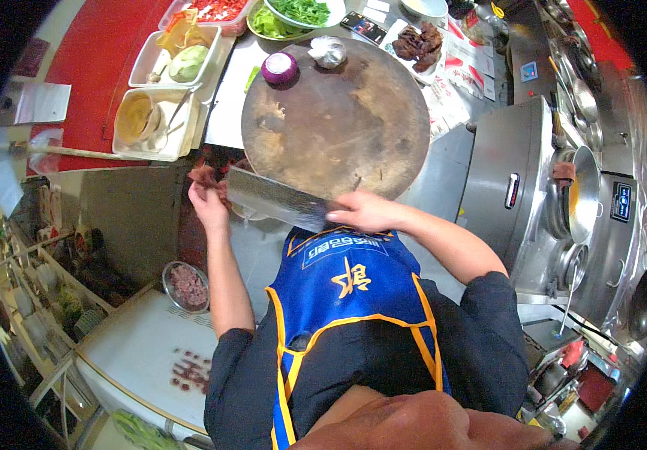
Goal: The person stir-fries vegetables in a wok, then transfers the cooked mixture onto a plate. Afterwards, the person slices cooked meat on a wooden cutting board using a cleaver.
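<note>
My right hand is closed round the handle end of a broad cleaver, whose blade points left across the near edge of a round wooden chopping block. My left hand grips a piece of dark reddish meat beside the blade's far end, left of the block. A halved-looking purple onion and a crumpled clear plastic ball sit at the block's back edge. The cleaver partly covers something pale below the block.
Plastic tubs stand at the left, bowls of greens behind. Dark meat lies on a tray at back right, near a phone. A bowl of minced meat rests lower left; a wok stands right.
</note>
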Available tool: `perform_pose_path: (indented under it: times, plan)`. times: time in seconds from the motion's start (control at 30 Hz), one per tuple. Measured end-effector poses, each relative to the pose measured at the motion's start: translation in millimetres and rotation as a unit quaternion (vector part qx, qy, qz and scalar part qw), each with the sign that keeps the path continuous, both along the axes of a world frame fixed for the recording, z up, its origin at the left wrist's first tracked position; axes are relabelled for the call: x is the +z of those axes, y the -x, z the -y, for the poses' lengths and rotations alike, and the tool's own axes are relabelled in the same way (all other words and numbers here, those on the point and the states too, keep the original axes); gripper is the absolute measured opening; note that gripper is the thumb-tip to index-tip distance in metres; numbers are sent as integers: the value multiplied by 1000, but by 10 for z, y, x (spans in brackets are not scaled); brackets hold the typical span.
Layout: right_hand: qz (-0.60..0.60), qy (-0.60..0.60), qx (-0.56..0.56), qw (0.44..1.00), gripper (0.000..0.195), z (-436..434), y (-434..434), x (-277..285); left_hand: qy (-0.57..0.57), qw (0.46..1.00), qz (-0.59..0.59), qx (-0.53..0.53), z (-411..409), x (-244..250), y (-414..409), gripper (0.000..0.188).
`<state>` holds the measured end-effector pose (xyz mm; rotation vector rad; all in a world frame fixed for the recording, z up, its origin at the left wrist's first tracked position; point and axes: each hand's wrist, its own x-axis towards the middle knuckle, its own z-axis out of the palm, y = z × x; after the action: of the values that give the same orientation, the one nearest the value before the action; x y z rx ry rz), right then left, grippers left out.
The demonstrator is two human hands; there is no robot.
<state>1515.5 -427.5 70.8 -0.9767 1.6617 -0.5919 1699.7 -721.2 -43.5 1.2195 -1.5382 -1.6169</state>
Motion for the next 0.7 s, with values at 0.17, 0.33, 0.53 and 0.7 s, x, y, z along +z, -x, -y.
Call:
perform_pose_path:
  times: [0.17, 0.33, 0.53, 0.7]
  plan:
    - [-103, -23, -186, 977, 40, -847, 36, -91, -188, 975, -102, -60, 616, 206, 324, 31]
    - [-287, -47, -256, 922, 33, -1207, 59, -91, -118, 984, -10, -132, 675, 401, 1048, 67]
    - [-493, 149, -155, 843, 40, -1319, 536, -537, 281, 913, 116, -272, -244, 527, 1403, 74]
    - [-470, 221, -132, 844, 43, -1167, 1121, -905, 344, 753, 357, -432, -1482, 543, 1070, 101]
